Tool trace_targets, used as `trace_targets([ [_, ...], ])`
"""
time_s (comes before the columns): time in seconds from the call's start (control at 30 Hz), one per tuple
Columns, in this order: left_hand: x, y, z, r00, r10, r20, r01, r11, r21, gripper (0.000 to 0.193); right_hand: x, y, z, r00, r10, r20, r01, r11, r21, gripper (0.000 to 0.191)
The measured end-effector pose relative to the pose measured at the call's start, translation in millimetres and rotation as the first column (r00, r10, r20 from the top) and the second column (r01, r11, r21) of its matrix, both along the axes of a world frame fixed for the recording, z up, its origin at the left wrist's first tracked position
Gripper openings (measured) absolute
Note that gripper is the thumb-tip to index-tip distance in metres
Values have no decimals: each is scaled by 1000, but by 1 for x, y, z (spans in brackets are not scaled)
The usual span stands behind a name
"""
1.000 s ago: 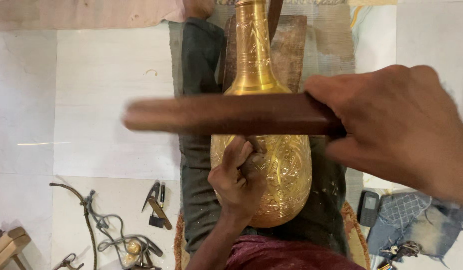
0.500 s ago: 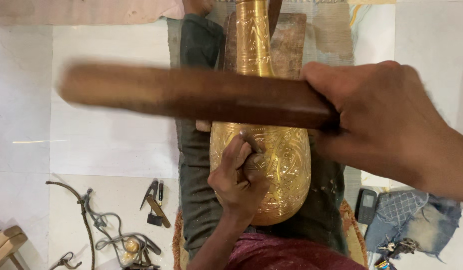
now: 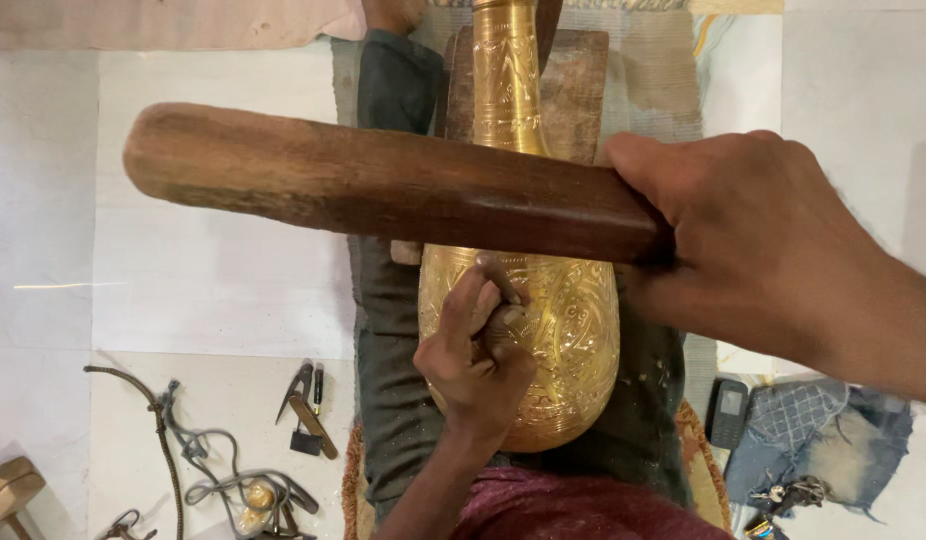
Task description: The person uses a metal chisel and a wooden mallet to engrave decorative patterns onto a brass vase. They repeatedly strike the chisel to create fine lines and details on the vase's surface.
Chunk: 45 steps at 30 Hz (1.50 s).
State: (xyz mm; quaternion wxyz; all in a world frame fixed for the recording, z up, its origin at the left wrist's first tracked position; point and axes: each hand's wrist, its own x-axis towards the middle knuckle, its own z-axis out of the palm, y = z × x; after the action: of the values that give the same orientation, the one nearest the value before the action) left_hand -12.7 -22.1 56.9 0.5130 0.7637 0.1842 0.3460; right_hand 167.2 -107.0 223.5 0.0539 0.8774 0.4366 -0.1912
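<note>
Engraved brass vase (image 3: pixel 543 330): long neck, round belly, golden, surface covered in chased pattern. Lies lengthwise along the person's outstretched legs, neck pointing away from the body, belly directly under the left hand. Neck rests over a wooden block (image 3: pixel 573 90) at the far end.

Left hand (image 3: pixel 478 355): fingers curled tight around a small tool, presumably a chisel or punch (image 3: pixel 505 322), only its blunt top end visible; tip appears set against the vase belly, contact point hidden by the fingers. Hand rests on the vase.

Right hand (image 3: pixel 773 255): closed in a full fist round the end of a wooden mallet (image 3: pixel 383 185), a thick dark-brown club. Mallet held level, crossing above the vase from the right hand out to the left, above the left hand and apart from it. Whether it touches the tool cannot be told from this angle.

Dark grey trousers (image 3: pixel 393 330) under the vase, beside the left hand; maroon shirt (image 3: pixel 573 505) at the lower edge, below the left wrist.

Left of the left hand, on the pale floor: dividers or pliers (image 3: pixel 305 405), a tangle of cord and metal bits (image 3: pixel 223 480).

Below the right hand: a small dark keypad phone (image 3: pixel 728 412), a folded blue denim cloth (image 3: pixel 823 440), keys (image 3: pixel 788 492) beside it.
</note>
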Motion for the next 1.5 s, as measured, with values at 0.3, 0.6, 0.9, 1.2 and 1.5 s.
trace_targets([
  [0.3, 2, -5, -4, 996, 89, 11, -89, 996, 31, 57, -5, 11, 11, 978, 179, 106, -101, 854, -511, 31],
  [0.6, 1, -3, -7, 998, 68, -1, -67, 996, 56, 58, -2, 5, 6, 992, 93, 80, -52, 911, -409, 26],
  [0.9, 0, -5, -4, 998, 60, -18, -59, 998, 14, 63, -3, 13, 11, 996, 15, 88, -6, 995, -101, 32],
  [1.2, 6, -6, -7, 996, 83, 45, -85, 995, 57, 62, -9, 18, 17, 995, -73, -73, 75, 997, 28, 33],
  [1.5, 3, -5, -8, 999, 34, 25, -34, 999, -3, 61, -4, 9, 16, 995, -93, 47, 102, 950, -295, 31],
])
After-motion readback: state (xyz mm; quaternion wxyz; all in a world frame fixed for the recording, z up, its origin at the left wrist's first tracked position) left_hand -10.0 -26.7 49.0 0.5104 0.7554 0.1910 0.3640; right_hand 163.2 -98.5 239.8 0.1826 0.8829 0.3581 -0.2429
